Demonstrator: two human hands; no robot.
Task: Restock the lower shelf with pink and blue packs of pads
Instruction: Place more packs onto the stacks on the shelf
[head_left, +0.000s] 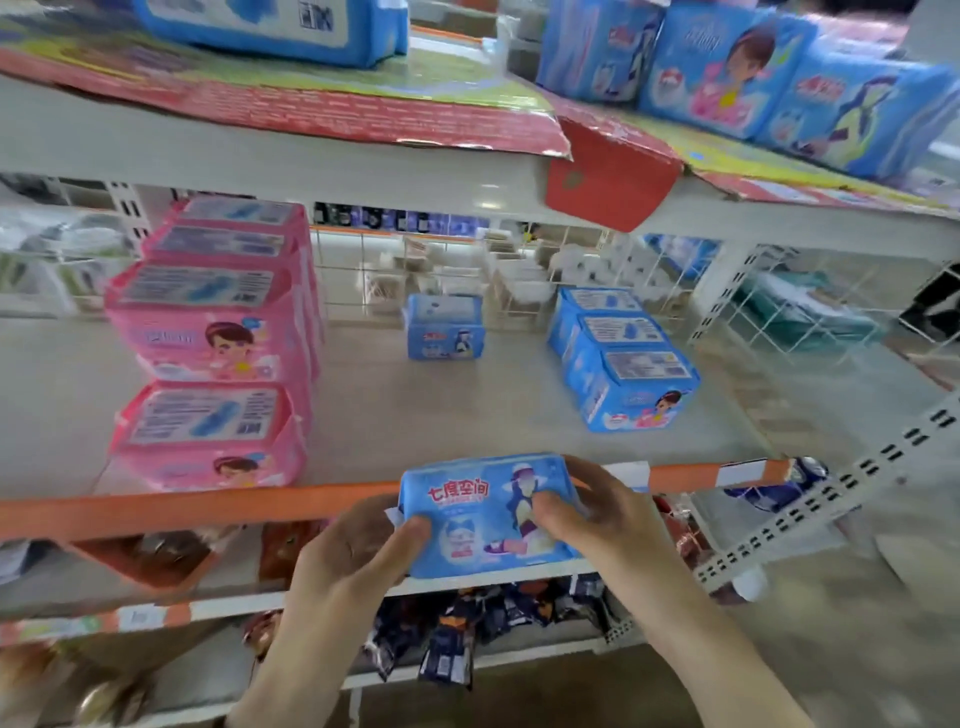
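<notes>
A blue pack of pads (478, 514) is held between both hands in front of the orange front edge (208, 506) of the middle shelf. My left hand (358, 551) grips its left end, thumb on the front. My right hand (602, 512) grips its right end, fingers curled over the top. On the shelf behind, pink packs (213, 338) are stacked at the left. A single small blue pack (445, 326) stands at the back middle. A row of blue packs (623, 358) sits at the right.
The top shelf carries more blue packs (727, 67) on red and green cardboard (311, 98), a flap (608, 171) of which hangs down. A white wire grid (519, 270) backs the middle shelf. Dark snack packets (467, 634) fill the shelves below. A perforated upright (831, 499) slants at the right.
</notes>
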